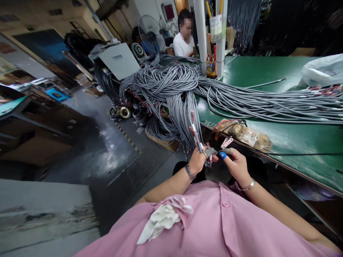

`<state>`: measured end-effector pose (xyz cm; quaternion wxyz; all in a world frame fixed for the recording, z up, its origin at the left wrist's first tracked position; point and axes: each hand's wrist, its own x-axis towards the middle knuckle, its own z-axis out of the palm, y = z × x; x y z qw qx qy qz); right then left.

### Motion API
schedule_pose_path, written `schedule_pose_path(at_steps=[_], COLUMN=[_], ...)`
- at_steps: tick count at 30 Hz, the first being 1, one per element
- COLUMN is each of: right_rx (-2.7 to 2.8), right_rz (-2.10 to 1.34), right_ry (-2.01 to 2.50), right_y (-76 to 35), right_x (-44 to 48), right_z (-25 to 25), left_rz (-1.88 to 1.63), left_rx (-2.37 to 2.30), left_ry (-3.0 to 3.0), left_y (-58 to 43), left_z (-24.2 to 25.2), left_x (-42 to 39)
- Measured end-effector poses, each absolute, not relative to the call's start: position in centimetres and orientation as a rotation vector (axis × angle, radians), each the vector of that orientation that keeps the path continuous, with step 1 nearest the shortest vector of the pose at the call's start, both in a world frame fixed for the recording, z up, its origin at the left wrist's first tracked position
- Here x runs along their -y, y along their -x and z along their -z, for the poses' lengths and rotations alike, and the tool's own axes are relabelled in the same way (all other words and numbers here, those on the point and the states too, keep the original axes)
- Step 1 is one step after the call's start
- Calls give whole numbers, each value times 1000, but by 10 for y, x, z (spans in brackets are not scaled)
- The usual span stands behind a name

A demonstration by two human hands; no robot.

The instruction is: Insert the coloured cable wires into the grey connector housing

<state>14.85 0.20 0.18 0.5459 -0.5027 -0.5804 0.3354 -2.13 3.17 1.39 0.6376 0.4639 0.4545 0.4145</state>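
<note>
My left hand (197,161) is closed around several grey cables (198,141), whose stripped ends show red and other coloured wires. A grey wrapping covers one of its fingers. Close beside it, my right hand (237,166) is pinched, with blue on the thumb and a wrapping on a finger. Between its fingertips is something small and dark, too small to name. A pink clip (227,142) sits just beyond the right fingers, at the bench edge. The fingertips of both hands nearly meet in front of my body.
A large heap of grey cables (168,76) covers the green bench (294,139) and hangs over its edge. A tape-wrapped block (245,134) lies at the front edge. A white post (220,39) stands behind, a plastic bag (324,69) at right. Another person (183,43) sits across the bench.
</note>
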Motion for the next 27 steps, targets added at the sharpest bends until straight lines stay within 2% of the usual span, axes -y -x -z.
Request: schedule_pose_path(at_steps=[8,19,27], right_rx=[1176,1237,656], right_rz=[-1149,-1087,-1523], right_ry=[1098,1081,935], right_y=[-143,-144,-152], right_x=[-2,1,-21], right_z=[1,0,5], left_rz=[-654,-997,-1081], left_rx=[-927,-1080,-1075], left_ry=[-1392,-1089,-1145], left_y=[29,19,13], left_z=[-31,-16,-29], left_x=[-27,-25,-14])
